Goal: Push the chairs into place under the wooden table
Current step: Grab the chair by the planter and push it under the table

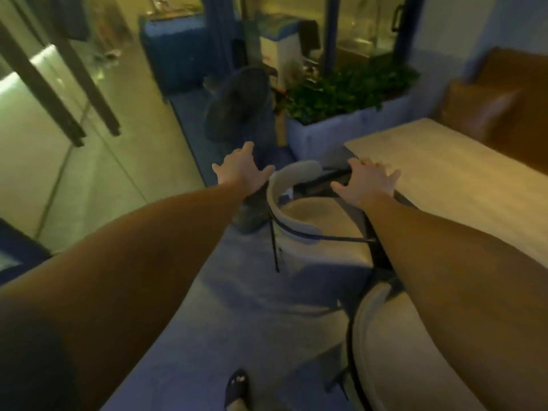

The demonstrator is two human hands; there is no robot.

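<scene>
The planter (326,130) at one o'clock holds green plants (341,93). Your left hand (241,170) and right hand (367,180) are spread wide, flanking the far chair (275,197); your arm half-hides the near chair (391,351) at five o'clock.

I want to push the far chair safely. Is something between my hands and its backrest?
Nothing visible stands between them. The left hand and the right hand are spread open, one on each side of the curved backrest, and no object lies in between.

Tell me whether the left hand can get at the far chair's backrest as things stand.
Probably yes: the left hand, fingers spread, is right beside the left end of the backrest, with nothing between them.
</scene>
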